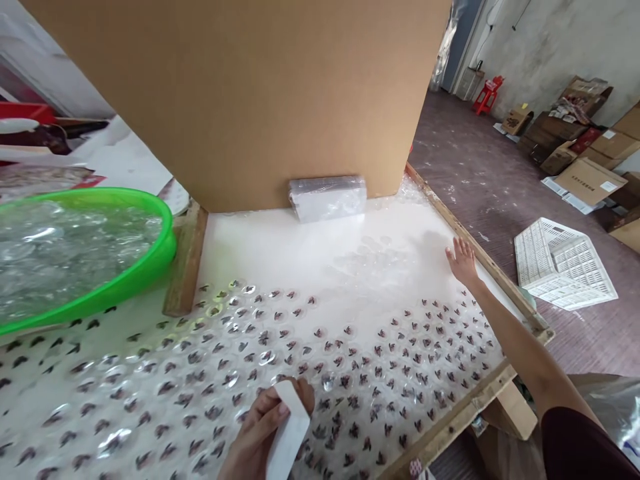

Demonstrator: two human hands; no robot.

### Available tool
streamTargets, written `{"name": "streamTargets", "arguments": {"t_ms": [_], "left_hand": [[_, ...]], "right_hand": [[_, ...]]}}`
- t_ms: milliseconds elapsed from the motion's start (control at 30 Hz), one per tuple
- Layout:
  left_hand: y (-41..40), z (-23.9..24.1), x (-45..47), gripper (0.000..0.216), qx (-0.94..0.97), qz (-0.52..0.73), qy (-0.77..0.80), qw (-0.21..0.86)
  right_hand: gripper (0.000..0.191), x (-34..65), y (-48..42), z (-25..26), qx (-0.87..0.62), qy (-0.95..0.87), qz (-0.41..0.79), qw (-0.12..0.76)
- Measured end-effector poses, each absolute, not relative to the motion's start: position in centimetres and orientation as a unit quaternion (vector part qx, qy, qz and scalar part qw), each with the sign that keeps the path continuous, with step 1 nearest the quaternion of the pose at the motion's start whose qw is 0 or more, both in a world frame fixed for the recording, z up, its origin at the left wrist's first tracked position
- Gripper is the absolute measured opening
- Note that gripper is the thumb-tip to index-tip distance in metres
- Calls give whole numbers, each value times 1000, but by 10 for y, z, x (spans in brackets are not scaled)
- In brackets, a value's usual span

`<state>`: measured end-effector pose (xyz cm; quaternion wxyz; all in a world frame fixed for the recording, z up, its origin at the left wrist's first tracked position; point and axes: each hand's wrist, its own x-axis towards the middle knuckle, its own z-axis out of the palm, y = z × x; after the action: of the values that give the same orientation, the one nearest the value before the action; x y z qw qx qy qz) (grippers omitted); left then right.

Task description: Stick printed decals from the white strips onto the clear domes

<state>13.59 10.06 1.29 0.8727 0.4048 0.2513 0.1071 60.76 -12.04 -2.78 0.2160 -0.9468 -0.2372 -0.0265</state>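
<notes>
My left hand (260, 427) is closed on a small white card (289, 435) at the near edge of a white sheet (280, 253) covered with rows of clear domes (350, 353) over small dark printed shapes. My right hand (463, 261) reaches out to the right, fingers spread and flat on the bare white part of the sheet near its wooden frame (480, 253). It holds nothing. A wrapped clear-plastic packet (327, 197) lies at the back of the sheet against a big cardboard box (240, 93).
A green basin (125, 280) full of clear plastic pieces stands at the left. To the right of the frame is the floor with a white plastic crate (565, 263), cardboard boxes (590, 180) and a red stool (487, 93).
</notes>
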Motion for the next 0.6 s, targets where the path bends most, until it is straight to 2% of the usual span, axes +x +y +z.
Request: {"name": "streamTargets", "arguments": {"t_ms": [133,300,433,600], "left_hand": [[96,13,139,36,405,122,251,871],[94,16,141,34,403,114,286,862],[92,21,142,35,389,134,327,850],[89,25,146,41,365,148,332,857]], "right_hand": [[87,608,-145,-42,-954,-213,7,209],[74,550,-123,-38,-890,-363,75,265],[63,505,-105,-21,-850,-430,52,300],[63,490,-71,-14,-843,-480,51,239]]}}
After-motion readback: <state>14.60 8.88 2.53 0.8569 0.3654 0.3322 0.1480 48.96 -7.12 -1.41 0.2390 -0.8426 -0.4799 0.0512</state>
